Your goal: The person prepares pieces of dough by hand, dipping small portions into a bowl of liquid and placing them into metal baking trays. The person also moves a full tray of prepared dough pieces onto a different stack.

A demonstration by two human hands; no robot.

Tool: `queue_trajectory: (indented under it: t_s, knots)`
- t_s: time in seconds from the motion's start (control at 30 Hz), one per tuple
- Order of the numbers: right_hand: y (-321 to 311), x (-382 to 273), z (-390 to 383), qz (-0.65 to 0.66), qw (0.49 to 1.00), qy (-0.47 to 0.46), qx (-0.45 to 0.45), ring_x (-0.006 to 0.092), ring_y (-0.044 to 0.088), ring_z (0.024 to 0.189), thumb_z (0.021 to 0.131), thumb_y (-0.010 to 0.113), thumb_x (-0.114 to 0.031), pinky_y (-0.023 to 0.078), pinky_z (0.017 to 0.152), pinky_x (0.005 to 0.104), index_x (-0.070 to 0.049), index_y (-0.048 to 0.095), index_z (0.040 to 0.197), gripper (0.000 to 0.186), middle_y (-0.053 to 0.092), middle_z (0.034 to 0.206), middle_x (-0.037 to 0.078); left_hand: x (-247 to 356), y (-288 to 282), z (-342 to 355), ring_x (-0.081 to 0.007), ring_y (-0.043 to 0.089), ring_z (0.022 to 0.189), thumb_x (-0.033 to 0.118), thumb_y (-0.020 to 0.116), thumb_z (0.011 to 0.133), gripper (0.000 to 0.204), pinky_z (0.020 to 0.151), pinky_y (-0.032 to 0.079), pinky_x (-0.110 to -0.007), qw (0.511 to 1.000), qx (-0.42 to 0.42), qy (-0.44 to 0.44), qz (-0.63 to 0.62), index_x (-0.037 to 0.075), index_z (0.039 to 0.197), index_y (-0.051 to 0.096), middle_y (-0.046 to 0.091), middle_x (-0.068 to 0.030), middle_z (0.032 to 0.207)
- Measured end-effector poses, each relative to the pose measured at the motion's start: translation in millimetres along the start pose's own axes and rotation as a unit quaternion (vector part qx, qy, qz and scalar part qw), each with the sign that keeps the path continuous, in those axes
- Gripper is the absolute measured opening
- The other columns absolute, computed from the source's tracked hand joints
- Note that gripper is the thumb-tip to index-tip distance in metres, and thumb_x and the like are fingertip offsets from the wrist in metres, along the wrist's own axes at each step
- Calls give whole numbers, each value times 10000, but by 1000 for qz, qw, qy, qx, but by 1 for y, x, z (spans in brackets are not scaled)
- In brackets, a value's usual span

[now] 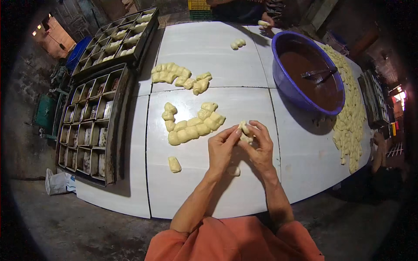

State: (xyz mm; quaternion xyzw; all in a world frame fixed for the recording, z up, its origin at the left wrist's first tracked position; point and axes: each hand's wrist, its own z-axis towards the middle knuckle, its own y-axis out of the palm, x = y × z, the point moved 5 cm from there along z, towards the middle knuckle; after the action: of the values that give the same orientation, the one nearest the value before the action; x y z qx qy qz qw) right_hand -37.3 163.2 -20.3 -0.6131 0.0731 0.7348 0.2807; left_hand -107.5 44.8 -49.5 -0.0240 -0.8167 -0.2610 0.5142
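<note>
The left hand and the right hand are close together, their fingers pinching one small dough piece above the white table; between the forearms lies a loose lump; on the left is a row of dough pieces, and farther left, metal moulds; on the right stands a purple basin, beside it a wide dough heap

Remotely I count: one purple basin; inside it, one paddle; left of it, three dough clusters and the wearer's two hands; farther left, two compartmented trays.
</note>
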Motion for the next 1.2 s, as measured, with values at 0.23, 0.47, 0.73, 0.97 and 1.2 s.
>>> queue_trajectory:
  t_s: [0.23,0.47,0.73,0.97,1.2]
  knots:
    - [9,23,5,5,998,47,44,154,633,812,913,694,-136,500,762,286,-42,699,1011,136,683,863,65,16,5,6,-144,656,900,218,744,901,375,808,529,-287,995,-76,67,21,-33,1172,679,710,-90,1014]
    - [10,3,-7,134,988,47,-61,155,605,950,899,726,-189,490,824,283,-47,690,1130,273,652,1036,59,31,-12,15,-148,667,888,270,727,912,371,774,543,-280,988,-104,-61,99,-5,1157,686,708,-79,1011]
    - [10,-2,-2,-12,995,-97,5,197,610,1044,935,656,-67,512,908,345,-38,643,1078,146,569,1235,126,37,-10,-2,-129,673,858,175,727,900,300,693,561,-255,990,-122,-15,66,15,1148,674,705,-71,979]
    - [15,11,-10,-63,979,-152,125,174,593,717,926,685,-74,514,674,314,-52,596,991,112,635,906,66,14,-11,-2,-105,661,784,167,671,947,256,645,554,-237,980,-166,-2,106,-3,1138,677,697,-46,928]
    - [6,18,-15,-98,995,-23,15,169,615,710,872,739,-99,513,644,309,-22,632,1088,253,650,909,79,0,-20,-4,-109,662,817,139,714,910,278,701,547,-246,980,-153,-45,123,-40,1119,678,708,-88,956]
